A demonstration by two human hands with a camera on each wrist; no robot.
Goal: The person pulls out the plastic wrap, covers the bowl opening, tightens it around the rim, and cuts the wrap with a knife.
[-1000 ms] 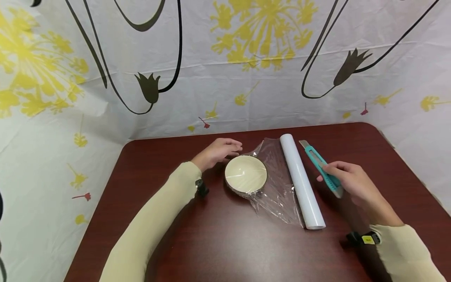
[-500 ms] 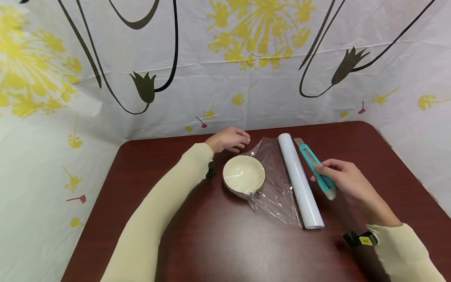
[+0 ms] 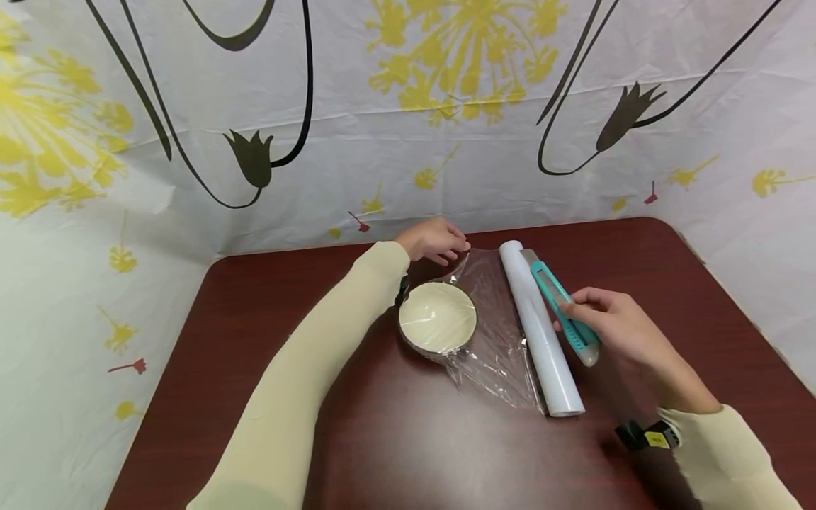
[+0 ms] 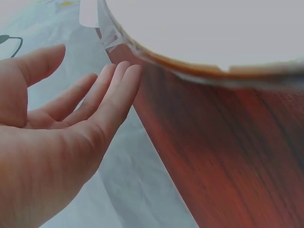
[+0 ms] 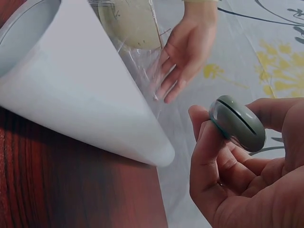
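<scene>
The person's 2 hands work over a dark red-brown surface [image 3: 255, 319]. The right hand [image 3: 615, 322] has its grip clamped on a teal cutter [image 3: 561, 309], pinched between thumb and fingers near its rear end, blade pointing away from the person. In the head view the blade overlaps the far end of a white roll [image 3: 542, 333]; whether they touch cannot be told. The roll lies lengthwise on the surface, and clear film [image 3: 500, 354] spreads from it to the left, covering a cream bowl [image 3: 437, 317] with a dark rim that stands upright. The left hand [image 3: 435, 241] hovers beyond the bowl, its grip apart and fingers loosely extended, fingertips just beside the film's far edge; contact there is unclear. Behind the surface hangs a white sheet [image 3: 357, 163] with yellow and dark plant prints.
</scene>
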